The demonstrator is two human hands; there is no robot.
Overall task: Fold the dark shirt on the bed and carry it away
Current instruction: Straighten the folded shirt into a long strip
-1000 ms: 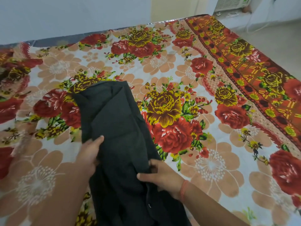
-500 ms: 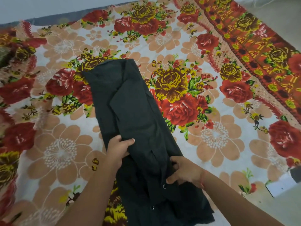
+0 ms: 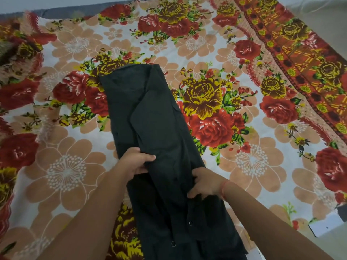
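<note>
- The left hand (image 3: 134,162) has shifted from resting flat at the left edge of the dark shirt (image 3: 150,113) to gripping a fold there, thumb across the top.
- The right hand (image 3: 205,184), at the shirt's right edge, now curls its fingers into the cloth.
- The view has dipped: more of the shirt's near end shows, and the wall beyond its far end is gone.

A flowered sheet (image 3: 244,166) covers the bed, and the dark shirt (image 3: 150,113) lies lengthwise across its middle.

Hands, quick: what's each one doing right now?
Left hand: grips the left edge of the dark shirt.
Right hand: grips its right edge.
</note>
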